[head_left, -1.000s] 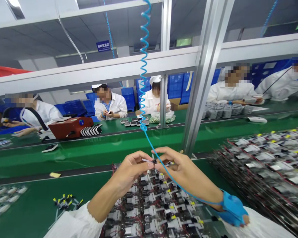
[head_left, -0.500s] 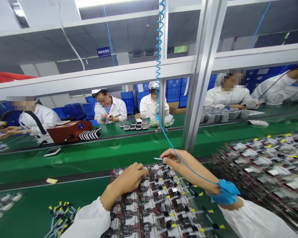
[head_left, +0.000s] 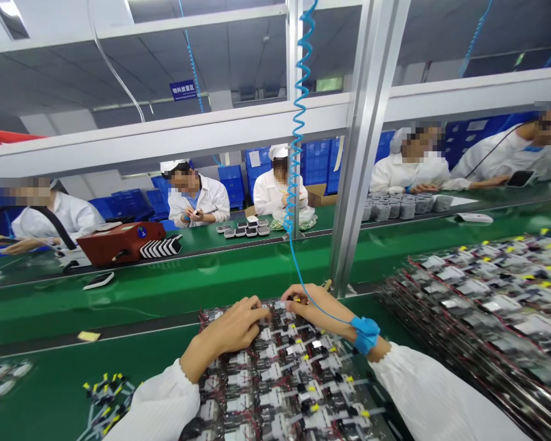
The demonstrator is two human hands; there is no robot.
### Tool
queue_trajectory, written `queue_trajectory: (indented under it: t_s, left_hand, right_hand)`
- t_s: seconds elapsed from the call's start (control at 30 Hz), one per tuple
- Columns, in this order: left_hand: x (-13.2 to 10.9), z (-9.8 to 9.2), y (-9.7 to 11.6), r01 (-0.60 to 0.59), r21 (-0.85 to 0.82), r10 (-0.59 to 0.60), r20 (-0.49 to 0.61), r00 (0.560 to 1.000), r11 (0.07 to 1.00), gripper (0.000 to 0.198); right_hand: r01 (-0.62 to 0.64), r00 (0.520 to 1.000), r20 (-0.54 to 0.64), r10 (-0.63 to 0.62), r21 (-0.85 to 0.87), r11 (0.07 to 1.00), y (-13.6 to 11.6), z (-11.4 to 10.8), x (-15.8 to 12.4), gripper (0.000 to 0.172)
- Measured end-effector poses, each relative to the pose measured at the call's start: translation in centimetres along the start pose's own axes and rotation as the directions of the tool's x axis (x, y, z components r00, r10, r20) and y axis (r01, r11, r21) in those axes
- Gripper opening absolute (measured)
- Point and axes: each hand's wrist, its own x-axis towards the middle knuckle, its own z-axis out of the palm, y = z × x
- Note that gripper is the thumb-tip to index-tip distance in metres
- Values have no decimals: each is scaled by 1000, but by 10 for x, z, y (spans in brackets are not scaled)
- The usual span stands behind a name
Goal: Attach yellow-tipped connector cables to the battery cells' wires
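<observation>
My left hand (head_left: 236, 327) rests with curled fingers on the far edge of a tray of small wired parts (head_left: 284, 392), which have white bodies, red and black wires and yellow tips. My right hand (head_left: 314, 303) lies just to its right on the same far row, fingers bent down onto the parts. What either hand pinches is too small to name. A blue wrist strap (head_left: 365, 334) sits on my right wrist, and its coiled blue cord (head_left: 298, 128) rises up to the frame overhead.
A second big batch of wired parts (head_left: 487, 294) fills the right. Loose yellow-tipped parts (head_left: 103, 392) lie at the lower left on the green conveyor belt (head_left: 165, 294). An aluminium post (head_left: 358, 153) stands just behind my hands. Several white-coated workers sit opposite beside a red box (head_left: 119, 239).
Both hands came down from holding one small part in the air to resting on the tray's far row. The right hand moved left and lower.
</observation>
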Motion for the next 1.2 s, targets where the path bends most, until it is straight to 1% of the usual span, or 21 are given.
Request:
queue_trajectory:
  t_s: [0.07, 0.2, 0.23, 0.3, 0.4, 0.47, 0.53, 0.63, 0.8, 0.9, 1.0, 1.2]
  left_hand:
    - [0, -1, 0, 3, -39, -3, -11, 1000, 999, 36]
    - [-1, -3, 0, 6, -159, -12, -39, 999, 987, 17]
    - [-1, -2, -1, 15, -183, -23, -43, 999, 983, 15]
    - [0, 1, -4, 40, -223, -54, -55, 997, 974, 18]
    - [1, 7, -11, 68, -278, -92, -74, 993, 958, 29]
    - [2, 11, -14, 78, -304, -109, -86, 990, 949, 30]
    - [2, 13, -16, 78, -327, -116, -99, 988, 942, 29]
    - [1, 14, -17, 57, -356, -105, -117, 988, 933, 35]
    - [-2, 15, -18, 32, -382, -92, -139, 986, 924, 22]
    - [-3, 19, -20, 39, -411, -112, -155, 982, 911, 23]
    - [-3, 21, -20, 39, -429, -120, -163, 979, 903, 23]
    - [-3, 24, -21, 50, -410, -134, -179, 975, 911, 23]
  right_hand:
    - [0, 1000, -2, 0, -11, 1000, 1, 5, 1, 14]
    - [6, 1000, 10, -6, -20, 1000, -2, 12, 2, 11]
    - [9, 1000, 13, -9, -26, 1000, -3, 13, 2, 10]
    - [12, 1000, 19, -11, -44, 999, -4, 16, 2, 9]
    - [7, 999, 35, -4, -69, 998, -3, 21, 3, 10]
    - [-10, 999, 38, 13, -79, 997, 0, 24, 6, 12]
    - [-36, 999, 35, 39, -90, 995, 2, 27, 9, 12]
    - [-57, 998, 30, 61, -122, 991, 1, 30, 15, 9]
    - [-42, 998, 31, 49, -205, 978, -10, 36, 18, 11]
    - [-40, 998, 30, 48, -228, 973, -11, 39, 16, 12]
    - [-26, 999, 40, 36, -226, 974, -6, 41, 15, 12]
    - [-18, 999, 45, 29, -230, 973, 1, 45, 14, 15]
